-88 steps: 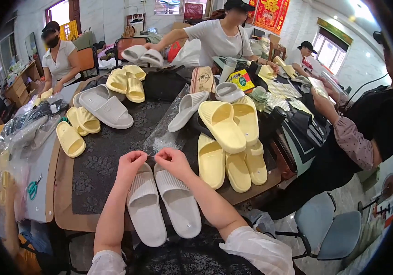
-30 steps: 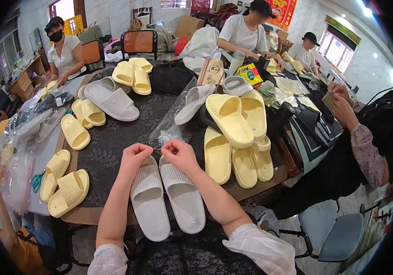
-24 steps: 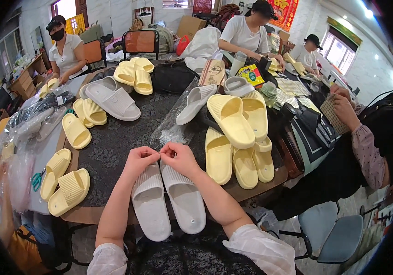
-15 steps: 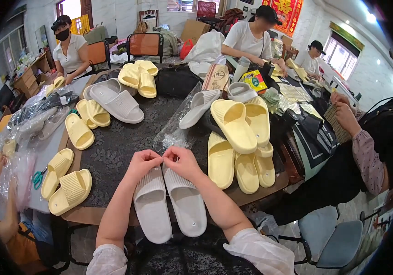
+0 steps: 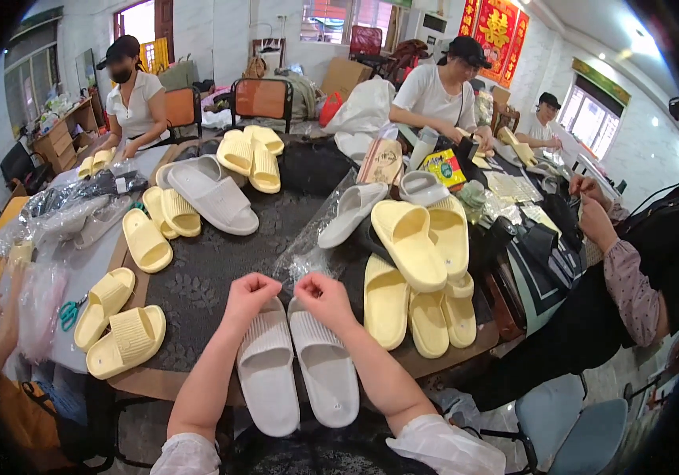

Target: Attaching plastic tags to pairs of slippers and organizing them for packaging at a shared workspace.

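Side by side at the table's near edge lie two grey ribbed slide sandals, a left one (image 5: 266, 376) and a right one (image 5: 327, 372), toes pointing away from me. Over the toe of the first, my left hand (image 5: 251, 299) is closed, thumb and fingers pinched together. My right hand (image 5: 323, 299) is pinched in the same way above the other sandal's toe. A small gap parts the two hands; anything between the fingertips is too small to make out. Just beyond them lies a heap of small clear plastic bits (image 5: 308, 267) on a clear plastic bag.
Yellow slides (image 5: 408, 245) are stacked at the right, beside a loose grey slide (image 5: 353, 215). More yellow slides (image 5: 125, 340) and grey slides (image 5: 213, 198) lie left. Green-handled scissors (image 5: 70, 315) rest near the left edge. Several people work around the table; a co-worker's sleeve (image 5: 632, 285) is close at right.
My hands, whose fingertips met before, have drawn apart, the left going left and the right going right. The whole view has shifted slightly; the grey sandals stay side by side.
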The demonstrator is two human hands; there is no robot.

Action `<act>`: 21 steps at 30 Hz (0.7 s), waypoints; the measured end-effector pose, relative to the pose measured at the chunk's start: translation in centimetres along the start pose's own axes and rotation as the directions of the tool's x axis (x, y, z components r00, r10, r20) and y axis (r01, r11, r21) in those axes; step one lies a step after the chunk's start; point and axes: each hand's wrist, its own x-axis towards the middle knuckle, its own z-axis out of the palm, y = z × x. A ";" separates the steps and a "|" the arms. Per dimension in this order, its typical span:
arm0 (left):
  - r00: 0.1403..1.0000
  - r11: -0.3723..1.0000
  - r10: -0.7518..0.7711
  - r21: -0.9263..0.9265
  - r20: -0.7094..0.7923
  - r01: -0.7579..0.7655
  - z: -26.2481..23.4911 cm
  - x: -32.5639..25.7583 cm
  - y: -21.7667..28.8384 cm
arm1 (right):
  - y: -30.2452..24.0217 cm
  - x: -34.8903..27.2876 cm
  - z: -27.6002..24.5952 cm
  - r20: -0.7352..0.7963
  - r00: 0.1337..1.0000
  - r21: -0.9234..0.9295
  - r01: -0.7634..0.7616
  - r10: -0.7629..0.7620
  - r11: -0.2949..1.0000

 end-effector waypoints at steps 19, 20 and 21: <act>0.997 0.999 0.007 0.043 0.075 -0.010 -0.6 0.0 -1.0 | -0.2 -0.1 0.4 0.078 0.996 0.052 -0.048 0.044 0.997; 0.991 0.999 -0.004 0.054 0.134 -0.004 -0.2 0.0 -1.0 | -0.2 -0.3 0.1 0.131 0.991 0.012 0.011 -0.012 1.000; 0.973 0.997 0.006 0.070 0.229 -0.022 0.2 -0.1 -0.9 | 0.1 -0.2 -0.2 0.162 0.985 -0.049 0.065 -0.056 0.997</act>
